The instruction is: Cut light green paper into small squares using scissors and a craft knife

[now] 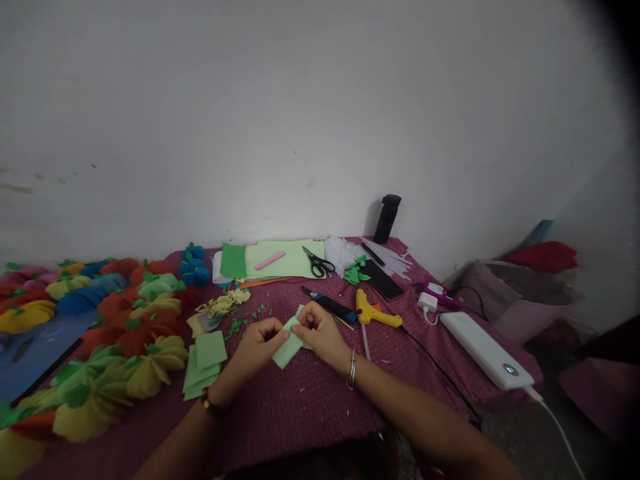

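Between my two hands is a light green piece of paper (284, 355), which looks folded into a narrow rectangle. My left hand (261, 340) pinches its left side between thumb and fingers. On the upper right part, my right hand (320, 330) grips it with thumb and curled fingers. Just left of my left hand lies a stack of light green paper squares (210, 350). Green paper scraps (240, 325) are scattered beyond that hand. A dark utility knife (333, 307) and a yellow glue gun (375, 312) rest beyond my right hand.
Colourful paper flowers (145, 320) crowd the left side. At the back are scissors (317, 261) on paper sheets (295, 252) and a black bottle (387, 219). To the right lie a phone (383, 280), a white power bank (485, 350) and a glue gun cord (440, 370).
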Action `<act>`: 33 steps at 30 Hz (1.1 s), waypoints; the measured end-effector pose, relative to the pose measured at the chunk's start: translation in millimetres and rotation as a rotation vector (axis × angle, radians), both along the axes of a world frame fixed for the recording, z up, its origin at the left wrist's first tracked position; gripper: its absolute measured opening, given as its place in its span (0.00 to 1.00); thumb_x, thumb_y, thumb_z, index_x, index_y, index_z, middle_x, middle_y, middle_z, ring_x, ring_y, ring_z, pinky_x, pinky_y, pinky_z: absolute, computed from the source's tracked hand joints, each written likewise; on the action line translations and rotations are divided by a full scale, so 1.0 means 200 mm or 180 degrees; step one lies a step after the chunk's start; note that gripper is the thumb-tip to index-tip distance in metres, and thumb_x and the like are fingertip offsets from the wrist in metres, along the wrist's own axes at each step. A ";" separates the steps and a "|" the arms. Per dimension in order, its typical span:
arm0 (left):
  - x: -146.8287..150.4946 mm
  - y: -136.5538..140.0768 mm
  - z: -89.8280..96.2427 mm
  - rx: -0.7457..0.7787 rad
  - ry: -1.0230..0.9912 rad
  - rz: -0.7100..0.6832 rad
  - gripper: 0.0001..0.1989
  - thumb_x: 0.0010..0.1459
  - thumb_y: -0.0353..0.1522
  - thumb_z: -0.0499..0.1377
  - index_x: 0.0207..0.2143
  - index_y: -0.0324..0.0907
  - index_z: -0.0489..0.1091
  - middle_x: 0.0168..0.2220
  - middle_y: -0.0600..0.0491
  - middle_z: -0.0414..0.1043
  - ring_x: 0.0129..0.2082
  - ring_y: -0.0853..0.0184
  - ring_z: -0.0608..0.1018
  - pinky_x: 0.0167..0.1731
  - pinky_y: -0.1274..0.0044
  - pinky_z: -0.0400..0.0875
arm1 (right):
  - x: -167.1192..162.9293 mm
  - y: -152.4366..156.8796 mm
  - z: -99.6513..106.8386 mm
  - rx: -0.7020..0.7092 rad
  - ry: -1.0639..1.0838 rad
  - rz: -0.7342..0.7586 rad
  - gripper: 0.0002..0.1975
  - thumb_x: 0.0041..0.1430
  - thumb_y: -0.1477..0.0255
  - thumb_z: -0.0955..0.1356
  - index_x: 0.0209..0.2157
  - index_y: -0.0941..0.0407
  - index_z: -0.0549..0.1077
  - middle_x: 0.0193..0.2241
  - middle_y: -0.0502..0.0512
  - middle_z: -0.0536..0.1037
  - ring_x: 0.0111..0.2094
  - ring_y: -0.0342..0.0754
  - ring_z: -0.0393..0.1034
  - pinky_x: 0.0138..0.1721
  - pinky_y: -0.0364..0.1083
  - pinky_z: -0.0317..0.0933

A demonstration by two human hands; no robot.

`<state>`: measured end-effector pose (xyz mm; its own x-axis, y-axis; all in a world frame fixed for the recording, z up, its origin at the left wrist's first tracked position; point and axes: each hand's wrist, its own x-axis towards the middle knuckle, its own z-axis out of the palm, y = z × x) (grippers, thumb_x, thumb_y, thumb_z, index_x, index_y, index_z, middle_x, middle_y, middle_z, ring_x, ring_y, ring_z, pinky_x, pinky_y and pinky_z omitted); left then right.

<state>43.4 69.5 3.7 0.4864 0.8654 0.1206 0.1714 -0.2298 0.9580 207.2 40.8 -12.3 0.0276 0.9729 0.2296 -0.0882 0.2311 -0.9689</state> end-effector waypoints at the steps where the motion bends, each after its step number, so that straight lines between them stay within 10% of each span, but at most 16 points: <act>1: 0.00 0.00 0.00 0.0013 0.0027 -0.0043 0.14 0.48 0.39 0.60 0.18 0.40 0.66 0.17 0.58 0.62 0.18 0.73 0.63 0.19 0.81 0.55 | 0.00 0.00 0.00 -0.0042 0.0041 0.0074 0.13 0.45 0.66 0.71 0.27 0.55 0.63 0.21 0.43 0.63 0.21 0.39 0.55 0.22 0.39 0.50; 16: 0.05 0.01 -0.13 -0.0758 -0.1301 0.0946 0.14 0.48 0.40 0.62 0.21 0.40 0.65 0.17 0.60 0.64 0.17 0.74 0.65 0.21 0.81 0.60 | -0.06 0.02 -0.09 -0.1213 0.0254 0.0859 0.16 0.38 0.62 0.74 0.23 0.59 0.70 0.19 0.46 0.70 0.19 0.38 0.61 0.23 0.39 0.55; 33: 0.09 -0.03 -0.12 -0.0351 -0.0768 0.0983 0.17 0.46 0.44 0.62 0.22 0.39 0.67 0.18 0.59 0.63 0.19 0.73 0.64 0.21 0.81 0.60 | 0.01 0.08 -0.07 -0.0586 0.0141 0.0019 0.18 0.40 0.60 0.74 0.20 0.58 0.66 0.16 0.44 0.66 0.19 0.38 0.57 0.22 0.39 0.50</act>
